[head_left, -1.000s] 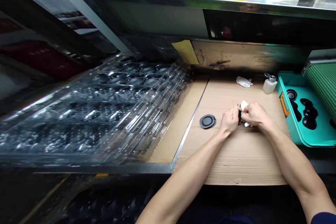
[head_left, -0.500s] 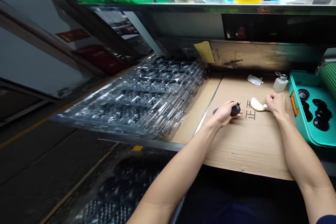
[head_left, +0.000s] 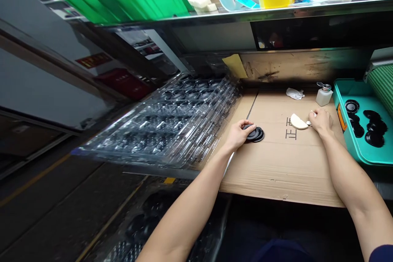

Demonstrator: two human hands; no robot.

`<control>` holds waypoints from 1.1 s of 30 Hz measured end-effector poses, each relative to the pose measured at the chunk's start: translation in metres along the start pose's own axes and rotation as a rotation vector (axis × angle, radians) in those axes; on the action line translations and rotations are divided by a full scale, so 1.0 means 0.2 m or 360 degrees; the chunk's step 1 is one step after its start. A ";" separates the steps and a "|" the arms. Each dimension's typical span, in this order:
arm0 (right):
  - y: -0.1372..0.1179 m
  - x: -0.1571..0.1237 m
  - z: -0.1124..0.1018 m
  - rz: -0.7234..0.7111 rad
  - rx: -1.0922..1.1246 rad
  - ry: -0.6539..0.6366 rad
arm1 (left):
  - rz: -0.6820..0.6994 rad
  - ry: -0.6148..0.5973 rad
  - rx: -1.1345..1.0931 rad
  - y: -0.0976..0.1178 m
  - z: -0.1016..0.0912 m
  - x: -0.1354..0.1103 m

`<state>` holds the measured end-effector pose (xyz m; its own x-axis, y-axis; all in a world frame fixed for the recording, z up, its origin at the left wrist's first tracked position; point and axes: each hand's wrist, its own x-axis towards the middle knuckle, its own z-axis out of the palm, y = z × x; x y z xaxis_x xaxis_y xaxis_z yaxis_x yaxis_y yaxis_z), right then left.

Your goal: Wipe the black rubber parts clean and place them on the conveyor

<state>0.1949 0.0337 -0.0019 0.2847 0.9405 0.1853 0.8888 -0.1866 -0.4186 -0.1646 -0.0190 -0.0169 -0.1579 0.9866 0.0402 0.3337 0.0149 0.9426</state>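
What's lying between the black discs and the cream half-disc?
In the head view, cardboard printed with black characters lies between the black discs and the cream half-disc.

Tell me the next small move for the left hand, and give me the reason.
Probably loosen the left grip and leave its black disc on the cardboard: in this view the disc overlaps another dark disc low over that surface, and the grip is curled over its edge.

Cardboard brightly lit | floor dim | plastic trays glaring
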 end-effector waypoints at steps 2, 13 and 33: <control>0.01 0.00 0.01 -0.0012 -0.0001 0.0010 | 0.0044 0.0019 0.0083 -0.01 0.03 0.00; 0.00 0.00 0.01 -0.0013 0.0009 -0.0010 | 0.0212 0.0150 0.0459 -0.02 0.04 0.00; -0.02 -0.04 -0.01 -0.0006 0.0087 -0.0061 | 0.0423 -0.0599 0.1321 0.15 0.03 -0.08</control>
<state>0.1902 0.0260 0.0006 0.2666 0.9516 0.1528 0.8686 -0.1685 -0.4661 -0.1457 -0.0340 0.0080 0.2799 0.9597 -0.0263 0.8924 -0.2500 0.3757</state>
